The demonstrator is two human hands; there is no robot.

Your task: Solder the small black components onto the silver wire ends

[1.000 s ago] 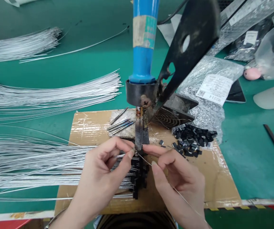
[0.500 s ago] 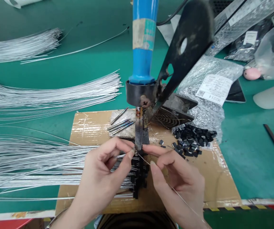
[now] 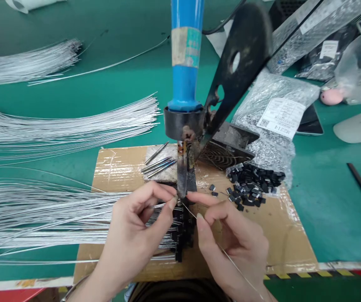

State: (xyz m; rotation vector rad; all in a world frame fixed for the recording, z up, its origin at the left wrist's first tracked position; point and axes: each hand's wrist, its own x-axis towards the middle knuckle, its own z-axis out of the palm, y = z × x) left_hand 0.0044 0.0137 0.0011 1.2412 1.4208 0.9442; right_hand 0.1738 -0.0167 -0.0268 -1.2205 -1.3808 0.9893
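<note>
A blue-handled soldering iron (image 3: 185,75) hangs tip-down in a black stand (image 3: 237,71) over a cardboard sheet (image 3: 287,235). My left hand (image 3: 136,235) pinches a thin silver wire (image 3: 159,205) and holds its end at the iron's tip (image 3: 182,184). My right hand (image 3: 230,243) pinches a thin strand of solder wire (image 3: 230,260), its end also at the tip. Below the tip lies a row of wires ending in small black parts (image 3: 182,235).
Several bundles of silver wires (image 3: 57,126) fan across the green mat on the left. A heap of small black parts (image 3: 252,184) sits on the cardboard beside labelled bags (image 3: 277,113). Spare metal pins (image 3: 158,163) lie behind the tip. The table edge runs along the bottom.
Both hands stay pinched at the iron's tip. The view has shifted slightly, and my right hand has edged a little left.
</note>
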